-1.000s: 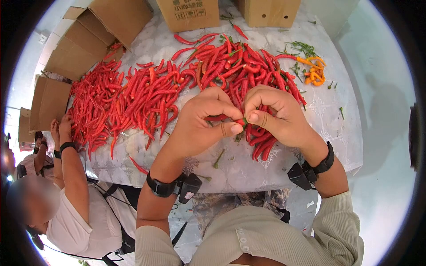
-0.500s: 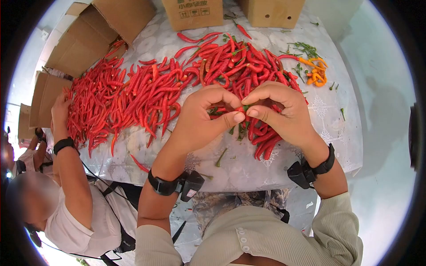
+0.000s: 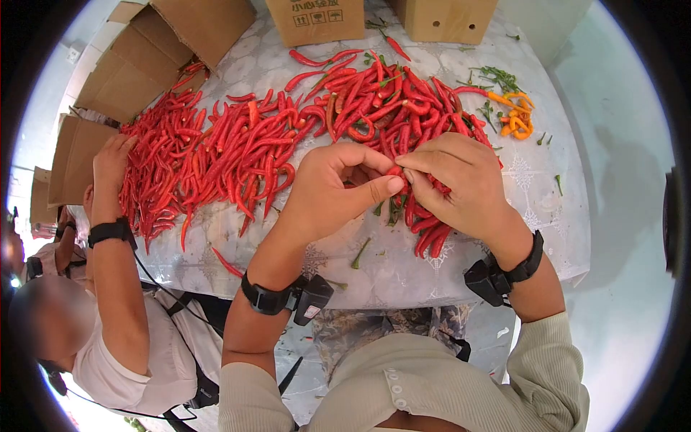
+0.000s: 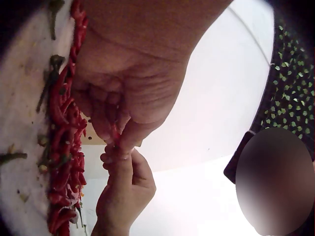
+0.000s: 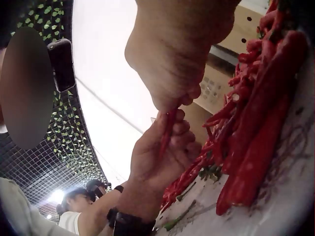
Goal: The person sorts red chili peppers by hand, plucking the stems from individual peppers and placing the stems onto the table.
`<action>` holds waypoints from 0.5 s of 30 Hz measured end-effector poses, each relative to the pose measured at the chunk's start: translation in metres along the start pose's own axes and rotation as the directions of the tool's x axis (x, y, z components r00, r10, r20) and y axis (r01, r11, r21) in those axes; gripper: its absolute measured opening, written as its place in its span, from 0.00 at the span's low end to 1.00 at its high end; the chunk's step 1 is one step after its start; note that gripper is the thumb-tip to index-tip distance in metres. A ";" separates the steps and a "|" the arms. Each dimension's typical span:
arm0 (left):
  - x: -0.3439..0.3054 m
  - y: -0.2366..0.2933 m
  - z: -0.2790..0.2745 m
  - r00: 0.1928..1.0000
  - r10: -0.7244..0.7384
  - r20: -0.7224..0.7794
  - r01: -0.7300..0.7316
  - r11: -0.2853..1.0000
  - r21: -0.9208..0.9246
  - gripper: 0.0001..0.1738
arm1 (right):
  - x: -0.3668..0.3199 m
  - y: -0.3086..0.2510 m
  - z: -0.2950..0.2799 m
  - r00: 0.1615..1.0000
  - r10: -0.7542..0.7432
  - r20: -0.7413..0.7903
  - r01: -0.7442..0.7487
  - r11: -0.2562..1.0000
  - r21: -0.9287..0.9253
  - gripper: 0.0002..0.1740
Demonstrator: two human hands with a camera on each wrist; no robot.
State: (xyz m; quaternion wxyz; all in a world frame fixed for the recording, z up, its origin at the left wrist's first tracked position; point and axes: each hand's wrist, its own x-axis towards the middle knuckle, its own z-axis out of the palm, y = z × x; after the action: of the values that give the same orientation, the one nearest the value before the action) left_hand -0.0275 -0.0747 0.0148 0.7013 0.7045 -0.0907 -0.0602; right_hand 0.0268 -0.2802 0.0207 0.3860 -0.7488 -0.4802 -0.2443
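1. Head: left hand (image 3: 338,191) and right hand (image 3: 457,183) meet fingertip to fingertip, both curled, pinching one chili (image 3: 394,171). The pile (image 3: 374,108) lies just beyond the grip.
2. Left wrist: the left fingers bunch around the chili, and the right hand grips just below.
3. Right wrist: the right fingertips pinch the chili's top, and the left hand curls round its lower part.

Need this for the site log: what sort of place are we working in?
Probably a chilli sorting or packing station. A heap of red chillies is spread over a cloth-covered table, cardboard boxes stand along its far edge, and a second person reaches into the same heap.
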 end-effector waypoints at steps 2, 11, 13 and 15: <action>0.000 -0.001 0.000 1.000 0.014 0.004 -0.014 1.000 0.005 0.12 | 0.000 -0.001 0.000 1.000 -0.005 -0.013 0.005 1.000 -0.002 0.11; 0.001 0.000 0.005 0.993 0.115 0.010 -0.115 0.993 0.024 0.09 | 0.000 -0.001 0.001 1.000 0.007 -0.018 -0.006 1.000 0.016 0.10; 0.001 0.000 0.005 0.992 0.122 0.018 -0.122 0.992 0.037 0.08 | 0.000 -0.002 -0.001 1.000 0.023 -0.007 -0.023 1.000 0.021 0.09; 0.001 0.000 0.004 0.992 0.124 0.023 -0.125 0.991 0.053 0.08 | 0.000 -0.003 -0.001 0.999 0.051 0.003 -0.051 0.998 0.041 0.09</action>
State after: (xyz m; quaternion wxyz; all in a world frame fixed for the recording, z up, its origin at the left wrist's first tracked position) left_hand -0.0276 -0.0788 0.0151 0.6833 0.7157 -0.1428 -0.0208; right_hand 0.0241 -0.2805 0.0223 0.4070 -0.7528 -0.4664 -0.2237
